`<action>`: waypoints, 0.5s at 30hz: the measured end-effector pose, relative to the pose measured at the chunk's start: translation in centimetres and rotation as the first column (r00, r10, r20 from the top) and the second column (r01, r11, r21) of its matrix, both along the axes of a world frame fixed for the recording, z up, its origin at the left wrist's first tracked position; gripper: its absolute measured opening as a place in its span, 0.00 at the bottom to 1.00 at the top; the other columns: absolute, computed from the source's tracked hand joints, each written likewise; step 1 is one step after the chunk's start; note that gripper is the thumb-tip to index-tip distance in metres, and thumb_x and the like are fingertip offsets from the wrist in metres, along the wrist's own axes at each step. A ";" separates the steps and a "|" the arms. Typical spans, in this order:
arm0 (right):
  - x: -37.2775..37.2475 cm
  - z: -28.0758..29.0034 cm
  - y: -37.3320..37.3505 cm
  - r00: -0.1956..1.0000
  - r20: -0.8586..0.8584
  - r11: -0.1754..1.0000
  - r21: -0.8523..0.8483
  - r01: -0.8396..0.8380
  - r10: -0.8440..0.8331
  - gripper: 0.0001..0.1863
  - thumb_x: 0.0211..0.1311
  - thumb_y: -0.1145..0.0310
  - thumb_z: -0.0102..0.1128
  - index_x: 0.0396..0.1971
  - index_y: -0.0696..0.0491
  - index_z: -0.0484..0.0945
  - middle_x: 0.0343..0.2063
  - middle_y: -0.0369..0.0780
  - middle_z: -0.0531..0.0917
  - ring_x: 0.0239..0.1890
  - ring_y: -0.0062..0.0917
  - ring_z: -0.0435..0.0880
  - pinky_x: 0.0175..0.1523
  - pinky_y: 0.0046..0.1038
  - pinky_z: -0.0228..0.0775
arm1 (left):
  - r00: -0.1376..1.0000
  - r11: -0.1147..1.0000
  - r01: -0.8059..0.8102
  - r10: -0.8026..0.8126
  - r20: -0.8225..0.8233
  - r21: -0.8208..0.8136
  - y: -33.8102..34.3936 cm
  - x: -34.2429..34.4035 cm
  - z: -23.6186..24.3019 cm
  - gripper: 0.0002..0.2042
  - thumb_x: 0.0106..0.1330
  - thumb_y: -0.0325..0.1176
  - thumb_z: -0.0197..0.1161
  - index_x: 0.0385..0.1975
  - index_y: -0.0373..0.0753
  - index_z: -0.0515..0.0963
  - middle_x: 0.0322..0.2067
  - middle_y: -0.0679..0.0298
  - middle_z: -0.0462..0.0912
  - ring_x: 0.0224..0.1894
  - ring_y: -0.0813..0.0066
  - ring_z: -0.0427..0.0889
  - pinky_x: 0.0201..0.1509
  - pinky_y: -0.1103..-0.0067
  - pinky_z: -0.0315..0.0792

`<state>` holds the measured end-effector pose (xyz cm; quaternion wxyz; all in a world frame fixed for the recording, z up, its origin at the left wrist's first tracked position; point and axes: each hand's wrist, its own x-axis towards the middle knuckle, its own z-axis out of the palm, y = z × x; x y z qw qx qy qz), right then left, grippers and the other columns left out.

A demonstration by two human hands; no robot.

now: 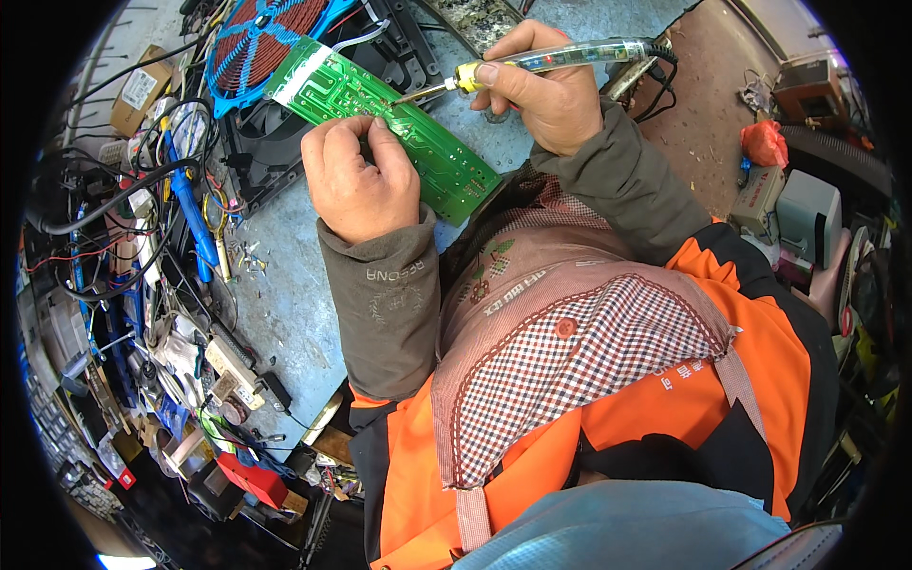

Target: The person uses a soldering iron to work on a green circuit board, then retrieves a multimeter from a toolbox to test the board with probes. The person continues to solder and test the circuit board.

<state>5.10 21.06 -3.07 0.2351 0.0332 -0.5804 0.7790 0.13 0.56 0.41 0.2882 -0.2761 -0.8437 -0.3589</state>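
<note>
A long green circuit board (pixel 445 169) lies slantwise in front of me, its far end by the copper coil and its near end close to my apron. My right hand (pixel 551 95) grips a soldering iron (pixel 589 54) with a see-through handle and yellow collar. The iron's metal tip points left and meets the board near its middle, or hovers just over it. Beside that spot, at the board's left edge, my left hand (pixel 361 180) is closed with thumb and forefinger pinched. Whatever is between those fingers is too small to make out.
A round copper coil on a blue frame (pixel 271 47) and a black plastic housing (pixel 261 157) sit beyond the board. Tangled cables, a blue tool (pixel 193 214) and a white power strip (pixel 233 369) crowd the left of the blue worktop (pixel 294 309). A grey box (pixel 807 218) stands at right.
</note>
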 end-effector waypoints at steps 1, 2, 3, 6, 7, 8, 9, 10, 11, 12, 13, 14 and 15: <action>-0.1 -0.1 0.0 1.000 -0.008 1.000 -0.001 -0.002 0.002 0.12 0.65 0.71 0.72 0.38 0.60 0.78 0.27 0.42 0.87 0.27 0.24 0.89 0.30 0.22 0.79 | 1.000 1.000 0.005 -0.005 -0.003 -0.005 0.0 0.0 0.0 0.05 0.58 0.20 0.68 0.33 0.34 0.81 0.36 0.55 0.81 0.35 0.57 0.82 0.39 0.69 0.78; -0.1 -0.1 0.1 1.000 -0.016 1.000 -0.001 -0.004 0.004 0.11 0.65 0.71 0.72 0.38 0.60 0.78 0.27 0.42 0.87 0.27 0.24 0.89 0.30 0.22 0.79 | 1.000 1.000 0.010 -0.010 -0.006 -0.009 0.0 0.0 0.1 0.05 0.58 0.20 0.68 0.33 0.34 0.81 0.36 0.55 0.81 0.35 0.57 0.82 0.39 0.69 0.78; -0.1 -0.1 0.1 1.000 -0.014 1.000 0.006 -0.002 0.003 0.11 0.65 0.71 0.72 0.38 0.60 0.78 0.27 0.42 0.87 0.27 0.24 0.89 0.30 0.21 0.79 | 1.000 1.000 0.008 -0.008 -0.008 -0.010 0.0 0.0 0.0 0.05 0.58 0.19 0.68 0.33 0.34 0.81 0.36 0.55 0.81 0.35 0.57 0.82 0.38 0.69 0.78; 0.0 0.0 0.1 1.000 -0.005 1.000 0.025 0.001 -0.001 0.11 0.65 0.71 0.72 0.38 0.60 0.78 0.27 0.42 0.87 0.27 0.24 0.89 0.30 0.21 0.80 | 1.000 1.000 0.008 -0.008 -0.020 -0.015 0.0 -0.1 -0.1 0.06 0.58 0.19 0.69 0.33 0.34 0.81 0.36 0.55 0.81 0.34 0.57 0.82 0.38 0.69 0.77; 0.0 0.0 0.1 1.000 -0.002 1.000 0.030 0.002 -0.002 0.11 0.65 0.71 0.72 0.38 0.60 0.78 0.27 0.42 0.87 0.27 0.23 0.89 0.30 0.21 0.80 | 1.000 1.000 0.010 -0.011 -0.027 -0.019 0.0 -0.1 -0.1 0.06 0.58 0.19 0.69 0.33 0.34 0.81 0.36 0.55 0.81 0.34 0.57 0.82 0.38 0.69 0.77; 0.0 0.0 0.1 1.000 0.001 0.999 0.035 0.002 -0.002 0.11 0.65 0.71 0.72 0.38 0.60 0.78 0.27 0.42 0.87 0.27 0.23 0.89 0.30 0.21 0.80 | 0.999 1.000 0.013 -0.014 -0.035 -0.023 0.0 -0.2 -0.1 0.06 0.58 0.19 0.69 0.33 0.34 0.81 0.36 0.55 0.81 0.34 0.57 0.82 0.38 0.69 0.77; 0.0 -0.1 0.1 1.000 -0.003 1.000 0.030 0.004 -0.004 0.11 0.65 0.71 0.72 0.38 0.60 0.78 0.27 0.42 0.87 0.27 0.23 0.89 0.30 0.21 0.80 | 0.999 1.000 0.013 -0.014 -0.033 -0.023 0.0 -0.2 -0.1 0.06 0.58 0.19 0.69 0.33 0.34 0.81 0.36 0.55 0.81 0.34 0.57 0.82 0.38 0.69 0.77; -0.1 -0.2 0.1 1.000 -0.008 1.000 0.025 0.005 -0.005 0.11 0.65 0.71 0.72 0.38 0.60 0.78 0.26 0.42 0.87 0.27 0.23 0.89 0.30 0.21 0.80 | 0.999 1.000 0.013 -0.014 -0.031 -0.022 0.0 -0.2 -0.1 0.06 0.58 0.19 0.69 0.33 0.33 0.81 0.36 0.55 0.81 0.34 0.57 0.82 0.38 0.69 0.77; -0.1 -0.2 0.1 1.000 -0.013 1.000 0.020 0.007 -0.007 0.11 0.65 0.71 0.72 0.38 0.60 0.78 0.26 0.42 0.87 0.27 0.24 0.89 0.29 0.21 0.80 | 0.999 1.000 0.013 -0.014 -0.029 -0.021 0.0 -0.2 -0.1 0.06 0.58 0.19 0.69 0.33 0.33 0.81 0.36 0.55 0.81 0.34 0.57 0.82 0.38 0.69 0.77; -0.1 -0.2 0.1 1.000 -0.017 1.000 0.020 0.006 -0.006 0.11 0.65 0.71 0.72 0.38 0.60 0.78 0.26 0.42 0.87 0.27 0.24 0.89 0.29 0.21 0.80 | 0.999 1.000 0.013 -0.014 -0.033 -0.026 0.0 -0.2 -0.1 0.06 0.58 0.19 0.69 0.33 0.33 0.81 0.36 0.55 0.81 0.34 0.57 0.82 0.38 0.68 0.77; -0.1 -0.2 0.0 1.000 -0.021 1.000 0.021 0.006 -0.005 0.11 0.65 0.71 0.72 0.38 0.60 0.78 0.26 0.42 0.87 0.26 0.23 0.89 0.29 0.21 0.80 | 0.999 0.999 0.013 -0.014 -0.038 -0.030 0.0 -0.2 -0.1 0.06 0.58 0.20 0.69 0.33 0.33 0.81 0.36 0.55 0.81 0.34 0.57 0.82 0.38 0.68 0.77; -0.1 -0.1 0.0 1.000 -0.024 1.000 0.021 0.005 -0.005 0.11 0.65 0.70 0.72 0.38 0.60 0.78 0.26 0.42 0.87 0.26 0.23 0.89 0.29 0.21 0.80 | 0.999 0.999 0.013 -0.014 -0.043 -0.035 0.0 -0.2 -0.1 0.06 0.58 0.20 0.69 0.33 0.33 0.81 0.36 0.55 0.81 0.34 0.57 0.82 0.38 0.68 0.77; -0.1 0.0 0.0 1.000 -0.022 0.999 0.033 0.007 -0.006 0.11 0.65 0.70 0.72 0.38 0.60 0.78 0.26 0.42 0.87 0.26 0.23 0.89 0.29 0.21 0.79 | 0.999 0.999 0.013 -0.015 -0.041 -0.035 0.0 -0.2 -0.1 0.06 0.58 0.20 0.69 0.33 0.34 0.81 0.36 0.55 0.81 0.34 0.57 0.82 0.38 0.68 0.77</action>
